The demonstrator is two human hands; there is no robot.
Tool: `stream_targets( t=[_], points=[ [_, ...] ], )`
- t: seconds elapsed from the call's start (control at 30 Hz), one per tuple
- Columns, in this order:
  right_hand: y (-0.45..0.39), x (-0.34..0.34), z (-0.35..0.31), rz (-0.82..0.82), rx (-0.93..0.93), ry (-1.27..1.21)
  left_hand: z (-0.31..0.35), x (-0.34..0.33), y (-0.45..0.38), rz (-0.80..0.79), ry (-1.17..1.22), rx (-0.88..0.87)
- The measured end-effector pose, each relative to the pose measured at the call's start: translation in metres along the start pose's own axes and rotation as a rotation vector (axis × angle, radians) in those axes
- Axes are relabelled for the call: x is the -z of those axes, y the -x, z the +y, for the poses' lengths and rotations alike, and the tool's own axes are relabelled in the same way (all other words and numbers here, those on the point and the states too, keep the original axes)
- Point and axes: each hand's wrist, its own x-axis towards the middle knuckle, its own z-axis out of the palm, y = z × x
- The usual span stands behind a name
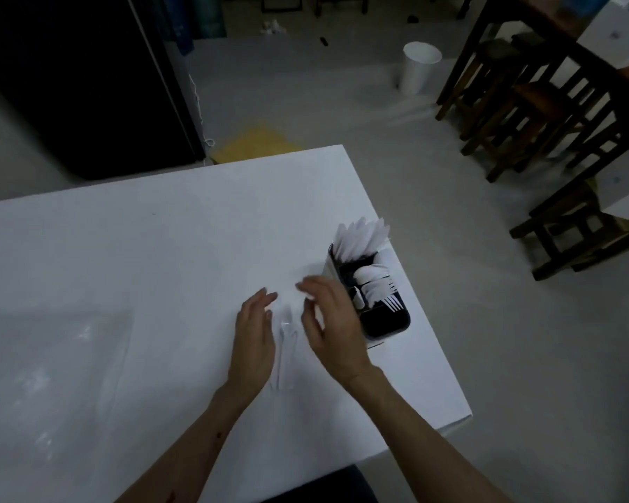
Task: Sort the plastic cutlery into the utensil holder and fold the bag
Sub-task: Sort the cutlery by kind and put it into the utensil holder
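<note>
- Left hand [252, 334] and right hand [329, 321], both with fingers relaxed and holding nothing, flank the last white cutlery [283, 352] on the desk [160, 248], likely to gather it
- Utensil holder [373, 295] stands just right, already stocked
- Clear bag [51, 361] lies unfolded, far left
- No writing is readable

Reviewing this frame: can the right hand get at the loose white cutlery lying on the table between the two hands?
Probably yes. The right hand hovers open just right of the loose cutlery, and nothing lies between them. The left hand flanks the other side without covering it.
</note>
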Motion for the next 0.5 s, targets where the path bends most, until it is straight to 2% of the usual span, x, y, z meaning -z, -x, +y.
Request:
stream_targets(
  t=[0.07,0.17,0.23,0.33,0.5],
  points=[
    [0.024,-0.024,-0.002,-0.223,-0.157,0.103,-0.016,0.015,0.009,0.025,-0.022,0.109],
    [0.050,-0.049,0.005,-0.460,-0.688,0.250,-0.030,0.033,0.020,0.020,-0.006,0.231],
    [0.059,-0.056,0.006,-0.576,-0.813,0.316,-0.035,0.042,0.026,-0.012,0.025,0.277],
    [0.060,-0.063,0.002,-0.542,-0.857,0.261,-0.042,0.050,0.034,-0.057,0.047,0.298],
    [0.061,-0.066,-0.004,-0.299,-1.038,0.110,-0.047,0.050,0.036,-0.103,0.091,0.321]
  ],
)
